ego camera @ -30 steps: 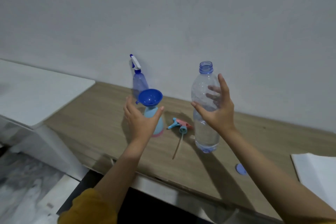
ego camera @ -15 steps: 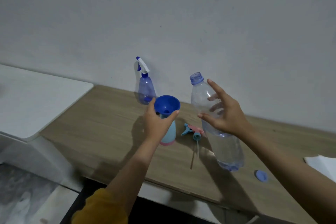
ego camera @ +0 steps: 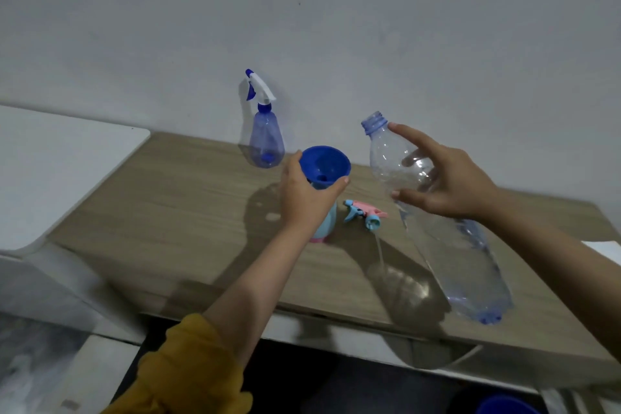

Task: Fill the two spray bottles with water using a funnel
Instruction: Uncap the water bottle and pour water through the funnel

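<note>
Tilting the water bottle [ego camera: 433,222] toward the funnel [ego camera: 324,163], the right hand [ego camera: 450,185] has its grip wrapped round the bottle's upper body, mouth aimed left and still short of the rim. The left hand [ego camera: 304,195] grips the funnel's neck, steadying it on the pale spray bottle [ego camera: 327,228] at mid-bench [ego camera: 168,205]. The other spray bottle [ego camera: 265,141] stands capped by the far wall; a loose sprayer head [ego camera: 364,213] lies just right. Pouring seems about to begin: next, the mouth must come over the funnel and tip gently.

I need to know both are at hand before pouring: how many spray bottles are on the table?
2. The purple spray bottle stands by the wall, sprayer on. The light blue spray bottle, sprayer off, stands nearer, largely hidden behind the left hand.
</note>
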A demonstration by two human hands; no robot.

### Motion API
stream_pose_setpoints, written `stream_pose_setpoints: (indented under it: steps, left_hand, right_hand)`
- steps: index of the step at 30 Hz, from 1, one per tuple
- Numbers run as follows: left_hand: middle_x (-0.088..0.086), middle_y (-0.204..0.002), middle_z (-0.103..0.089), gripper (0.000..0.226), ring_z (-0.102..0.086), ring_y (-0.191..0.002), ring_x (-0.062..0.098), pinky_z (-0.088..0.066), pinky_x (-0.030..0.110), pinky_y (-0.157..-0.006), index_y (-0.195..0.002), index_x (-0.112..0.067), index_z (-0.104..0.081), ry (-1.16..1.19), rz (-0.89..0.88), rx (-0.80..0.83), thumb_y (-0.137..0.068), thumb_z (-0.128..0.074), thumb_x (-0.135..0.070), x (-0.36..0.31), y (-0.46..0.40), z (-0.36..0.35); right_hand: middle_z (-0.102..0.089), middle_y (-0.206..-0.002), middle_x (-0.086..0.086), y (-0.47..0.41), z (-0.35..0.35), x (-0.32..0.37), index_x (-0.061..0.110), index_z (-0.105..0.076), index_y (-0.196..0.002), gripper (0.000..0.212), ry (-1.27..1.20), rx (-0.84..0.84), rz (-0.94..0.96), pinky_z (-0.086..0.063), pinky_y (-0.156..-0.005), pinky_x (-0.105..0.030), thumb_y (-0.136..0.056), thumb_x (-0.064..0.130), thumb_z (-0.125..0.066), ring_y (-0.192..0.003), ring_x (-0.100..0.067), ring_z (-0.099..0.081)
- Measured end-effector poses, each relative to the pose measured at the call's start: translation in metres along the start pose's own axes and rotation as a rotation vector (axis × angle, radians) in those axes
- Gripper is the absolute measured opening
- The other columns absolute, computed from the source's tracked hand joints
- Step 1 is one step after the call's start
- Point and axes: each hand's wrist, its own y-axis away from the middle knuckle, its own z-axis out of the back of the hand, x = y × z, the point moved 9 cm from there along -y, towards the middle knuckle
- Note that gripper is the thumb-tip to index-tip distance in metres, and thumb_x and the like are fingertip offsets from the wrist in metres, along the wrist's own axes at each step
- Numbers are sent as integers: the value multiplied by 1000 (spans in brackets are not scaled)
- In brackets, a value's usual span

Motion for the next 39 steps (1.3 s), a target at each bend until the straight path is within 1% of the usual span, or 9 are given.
stream_pose_setpoints:
  steps: [4, 6, 9, 12, 15, 19, 24, 31, 39]
  left_hand:
    - [1, -128, -51, 88, -51, -116, 18, -49, 41, -94, -131, -17, -43, -14, 0, 28, -58, -82, -49, 0, -1, -1]
    - [1, -129, -50, 89, -50, -116, 18, -48, 40, -95, -133, -16, -41, -39, -1, 52, -60, -82, -48, -3, -2, -1]
    - [2, -128, -50, 90, -50, -115, 19, -47, 37, -95, -132, -14, -41, -69, -25, 89, -61, -81, -49, -8, -3, 0]
    - [2, -126, -51, 88, -51, -112, 19, -47, 31, -91, -131, -13, -42, -98, -29, 127, -61, -82, -49, -10, -5, 0]
    - [2, -120, -55, 83, -55, -106, 19, -49, 32, -87, -125, -14, -46, -118, -26, 155, -58, -83, -48, -10, -7, 1]
    - [1, -116, -57, 74, -57, -101, 18, -50, 29, -81, -119, -14, -47, -109, -32, 168, -60, -84, -39, -13, -8, 4]
    - [-2, -115, -56, 74, -57, -101, 17, -51, 32, -85, -121, -17, -46, -67, -14, 180, -62, -83, -41, -14, -6, 6]
    - [0, -122, -54, 78, -55, -108, 19, -48, 29, -86, -129, -15, -42, -80, 0, 190, -65, -82, -39, -17, -4, 8]
    - [0, -124, -53, 80, -53, -108, 16, -41, 21, -77, -131, -15, -41, -96, 12, 204, -67, -81, -36, -19, -4, 8]
  right_hand:
    - [-67, -100, -2, -1, -6, 3, 50, -27, -143, 95, 136, 108, -48, -54, -81, -40, -69, 34, -83, -58, 14, -51]
    - [-68, -103, -5, -2, -8, 3, 48, -26, -145, 95, 187, 151, -62, -53, -83, -39, -69, 37, -82, -62, 11, -52]
    - [-68, -104, -8, -2, -13, 1, 52, -21, -144, 97, 261, 219, -83, -51, -84, -39, -68, 43, -80, -83, -14, -65]
    - [-68, -103, -10, -2, -15, 4, 49, -21, -145, 97, 296, 254, -109, -49, -83, -36, -70, 38, -81, -67, -1, -51]
    - [-67, -103, -11, -4, -18, 9, 47, -21, -146, 96, 325, 278, -117, -48, -81, -36, -71, 36, -80, -61, 6, -42]
    - [-67, -103, -12, -6, -22, 12, 48, -19, -146, 98, 341, 316, -140, -47, -80, -36, -71, 36, -81, -64, -5, -46]
    - [-66, -108, -12, -7, -23, 17, 47, -17, -147, 98, 389, 350, -158, -47, -79, -34, -73, 36, -80, -58, 8, -35]
    - [-66, -110, -12, -10, -19, 18, 50, -15, -147, 98, 404, 355, -160, -47, -80, -35, -74, 36, -79, -57, 7, -36]
    - [-66, -108, -15, -14, -23, 25, 47, -16, -148, 97, 457, 449, -117, -36, -75, -27, -75, 36, -79, -54, 5, -36]
